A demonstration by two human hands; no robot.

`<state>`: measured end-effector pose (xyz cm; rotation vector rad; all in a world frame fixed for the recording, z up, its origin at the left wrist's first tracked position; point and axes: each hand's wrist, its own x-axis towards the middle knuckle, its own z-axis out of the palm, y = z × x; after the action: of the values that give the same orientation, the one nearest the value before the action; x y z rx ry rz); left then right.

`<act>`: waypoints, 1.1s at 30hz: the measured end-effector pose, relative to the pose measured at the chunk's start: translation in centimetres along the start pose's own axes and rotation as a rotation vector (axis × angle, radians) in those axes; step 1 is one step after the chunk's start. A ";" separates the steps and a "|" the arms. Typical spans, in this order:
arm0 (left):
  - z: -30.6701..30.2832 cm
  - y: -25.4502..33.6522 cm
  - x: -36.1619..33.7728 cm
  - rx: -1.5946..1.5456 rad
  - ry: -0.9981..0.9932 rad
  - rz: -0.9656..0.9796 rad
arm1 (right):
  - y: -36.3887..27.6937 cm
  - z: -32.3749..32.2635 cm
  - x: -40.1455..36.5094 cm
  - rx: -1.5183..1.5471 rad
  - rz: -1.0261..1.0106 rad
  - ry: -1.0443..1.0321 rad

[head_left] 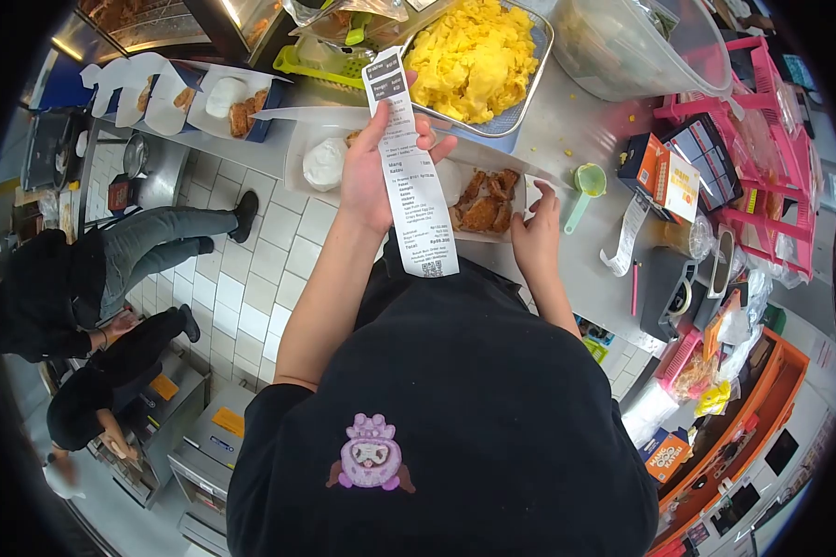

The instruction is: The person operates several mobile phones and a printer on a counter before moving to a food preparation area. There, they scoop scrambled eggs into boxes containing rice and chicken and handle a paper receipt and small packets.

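A long printed receipt (413, 186) hangs from my left hand (370, 176), whose thumb and fingers pinch it near its upper part. Behind the receipt lies an open paper box holding white rice (323, 165) and pieces of brown fried food (486, 201). My right hand (536, 227) rests at that box's right end, fingers bent and slightly apart, touching its white flap (537, 192). Whether those fingers grip the flap is hard to tell. Beyond the box, a metal tray (546, 46) is heaped with yellow scrambled egg (474, 58).
A green scoop (585, 186) lies right of the box. Several filled boxes (225, 102) line the counter's left. A large clear tub (636, 46), pink baskets (766, 158) and a black dispenser (671, 297) stand right. Two other people (84, 269) are at the left.
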<state>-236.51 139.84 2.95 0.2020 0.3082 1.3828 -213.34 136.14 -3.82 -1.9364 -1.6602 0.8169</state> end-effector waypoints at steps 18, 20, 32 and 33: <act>0.6 0.3 -1.6 -0.072 0.055 0.119 | 7.1 -4.3 3.5 -0.336 0.141 0.138; 0.5 0.6 -1.9 -0.036 0.065 0.145 | 9.2 -4.0 4.6 -0.304 0.140 0.048; 1.4 5.3 -6.1 1.033 0.513 0.302 | 12.0 -6.5 9.0 0.408 0.127 0.071; 1.7 5.2 -6.3 1.088 0.538 0.281 | 9.8 -8.2 9.3 0.328 -0.004 0.097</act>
<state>-241.77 134.65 6.86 0.7890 1.5245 1.4003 -199.81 143.97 -5.94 -1.7161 -1.3755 0.9145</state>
